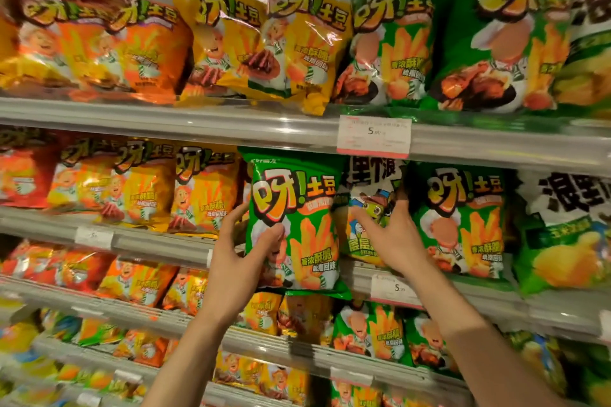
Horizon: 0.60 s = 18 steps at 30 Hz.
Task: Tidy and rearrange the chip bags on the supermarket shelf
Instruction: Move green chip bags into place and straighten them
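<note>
My left hand [241, 254] grips a green chip bag [297, 225] by its left edge and holds it upright, out in front of the second shelf [496, 155]. My right hand [393, 238] reaches onto that shelf and its fingers clasp a white and green bag [370, 195] standing behind the held one. Right of my right hand stands another green bag [463, 221]. Yellow and orange bags [205, 188] fill the shelf to the left.
The top shelf holds orange bags, yellow bags [261, 46] and green bags [496, 40] in a row. Price tags [373, 135] hang on the shelf rails. White and green bags [568, 231] stand at the far right. Lower shelves carry more bags.
</note>
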### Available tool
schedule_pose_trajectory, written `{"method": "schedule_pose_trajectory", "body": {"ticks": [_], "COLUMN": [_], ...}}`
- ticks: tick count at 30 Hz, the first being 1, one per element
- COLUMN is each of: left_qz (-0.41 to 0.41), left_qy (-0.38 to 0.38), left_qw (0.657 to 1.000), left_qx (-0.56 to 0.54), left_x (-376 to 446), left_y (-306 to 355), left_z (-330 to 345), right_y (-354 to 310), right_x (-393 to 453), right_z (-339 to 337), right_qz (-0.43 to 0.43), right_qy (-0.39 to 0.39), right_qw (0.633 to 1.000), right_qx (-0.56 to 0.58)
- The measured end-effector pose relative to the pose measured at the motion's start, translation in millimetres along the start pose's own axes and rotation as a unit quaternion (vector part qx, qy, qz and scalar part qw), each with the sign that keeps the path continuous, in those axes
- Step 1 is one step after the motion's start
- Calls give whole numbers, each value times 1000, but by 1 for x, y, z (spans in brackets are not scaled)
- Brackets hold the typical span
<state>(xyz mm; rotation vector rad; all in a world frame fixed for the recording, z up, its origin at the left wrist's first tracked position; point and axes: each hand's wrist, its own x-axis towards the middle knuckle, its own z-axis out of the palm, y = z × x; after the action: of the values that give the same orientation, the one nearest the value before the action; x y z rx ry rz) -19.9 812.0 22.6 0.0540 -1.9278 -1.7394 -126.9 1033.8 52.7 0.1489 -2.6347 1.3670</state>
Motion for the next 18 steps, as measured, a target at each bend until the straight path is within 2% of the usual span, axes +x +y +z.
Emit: {"method": "schedule_pose_trajectory", "body": {"ticks": [4, 13, 18], "left_qz": [-3, -27, -33], "left_qy": [2, -6, 1], "left_qw": [1000, 1000, 999], "left_qx": [-20, -16, -1], "left_x": [4, 10, 8], "left_y": [0, -4, -6], "left_z": [-14, -37, -51], "right_y": [-6, -29, -43], "right_x": [2, 4, -6], "right_z": [3, -2, 16], "right_qz": [-16, -35, -40], "right_qy": [47, 98, 122], "right_qw": [999, 994, 991], "right_qx": [9, 20, -31]}}
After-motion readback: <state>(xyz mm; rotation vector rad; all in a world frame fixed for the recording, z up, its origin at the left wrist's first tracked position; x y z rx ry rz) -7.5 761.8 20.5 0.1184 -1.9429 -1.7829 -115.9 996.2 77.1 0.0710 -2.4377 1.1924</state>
